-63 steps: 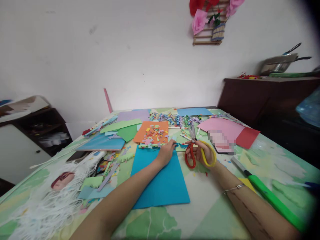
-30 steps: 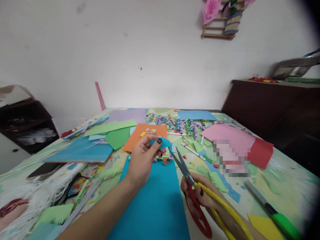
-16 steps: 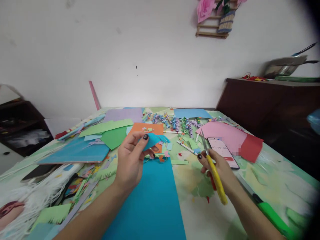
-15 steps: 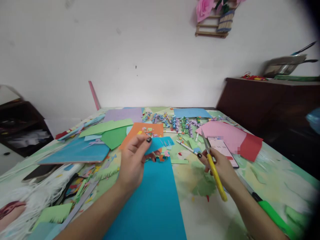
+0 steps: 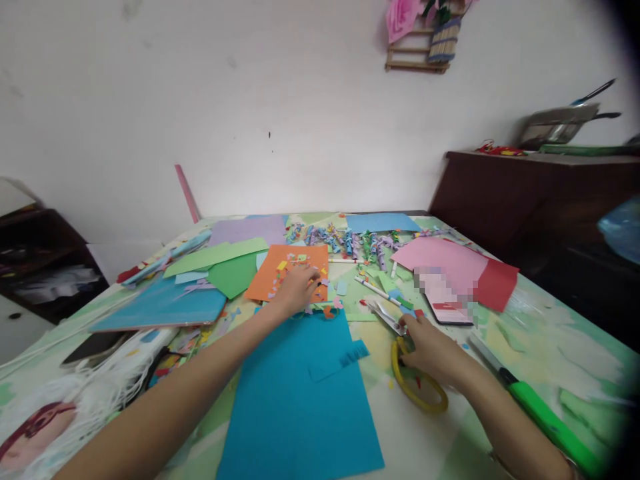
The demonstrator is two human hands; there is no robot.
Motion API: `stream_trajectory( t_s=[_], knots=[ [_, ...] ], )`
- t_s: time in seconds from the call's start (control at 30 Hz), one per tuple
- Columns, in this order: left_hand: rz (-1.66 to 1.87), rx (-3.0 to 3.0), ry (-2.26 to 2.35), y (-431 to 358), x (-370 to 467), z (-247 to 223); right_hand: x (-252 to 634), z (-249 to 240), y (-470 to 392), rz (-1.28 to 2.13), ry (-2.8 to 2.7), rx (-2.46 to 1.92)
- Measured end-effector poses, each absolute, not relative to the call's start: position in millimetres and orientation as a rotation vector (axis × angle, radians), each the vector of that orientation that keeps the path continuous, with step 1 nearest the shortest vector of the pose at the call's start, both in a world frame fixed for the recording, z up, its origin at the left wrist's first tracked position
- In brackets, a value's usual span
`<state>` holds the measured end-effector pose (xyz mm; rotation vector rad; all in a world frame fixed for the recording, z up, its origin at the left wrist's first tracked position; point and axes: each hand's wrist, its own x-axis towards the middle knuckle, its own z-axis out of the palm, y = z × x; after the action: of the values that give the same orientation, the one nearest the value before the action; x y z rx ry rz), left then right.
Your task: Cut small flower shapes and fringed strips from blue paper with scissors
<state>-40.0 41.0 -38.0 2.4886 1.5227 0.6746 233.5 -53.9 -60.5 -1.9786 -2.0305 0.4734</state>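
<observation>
My left hand [image 5: 297, 291] reaches over the orange sheet [image 5: 261, 283], with its fingertips a little apart just above small coloured paper bits and nothing visible in them. Close to the table, my right hand [image 5: 431, 349] grips the yellow-handled scissors [image 5: 420, 395] near the pivot, their blades pointing away to the left. A fringed strip of blue paper [image 5: 345, 360] lies on the large blue sheet [image 5: 305, 413] between my forearms. Right of my left hand, a white marker [image 5: 373, 289] lies on the table.
Curled paper pieces [image 5: 350, 243] line the back. A phone [image 5: 447, 308] rests by the pink sheet [image 5: 440, 263]. A green-handled knife [image 5: 550, 420] lies right of my right hand. At left are a blue pad [image 5: 160, 307], white string [image 5: 90, 393] and green sheets [image 5: 235, 273].
My left hand has let go of the fringed blue strip, now on the blue sheet, and moved forward to the orange sheet. My right hand has lowered the scissors and turned them leftward.
</observation>
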Motion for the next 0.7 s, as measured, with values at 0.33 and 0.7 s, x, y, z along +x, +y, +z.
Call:
stream_trajectory(
  t_s=[0.33, 0.7],
  knots=[
    [0.340, 2.351, 1.323, 107, -23, -57, 223, -31, -87, 0.192, -2.175, -2.122],
    [0.885, 1.641, 1.227, 34, -35, -4, 188, 0, -77, 0.857, -1.515, -1.156]
  ],
)
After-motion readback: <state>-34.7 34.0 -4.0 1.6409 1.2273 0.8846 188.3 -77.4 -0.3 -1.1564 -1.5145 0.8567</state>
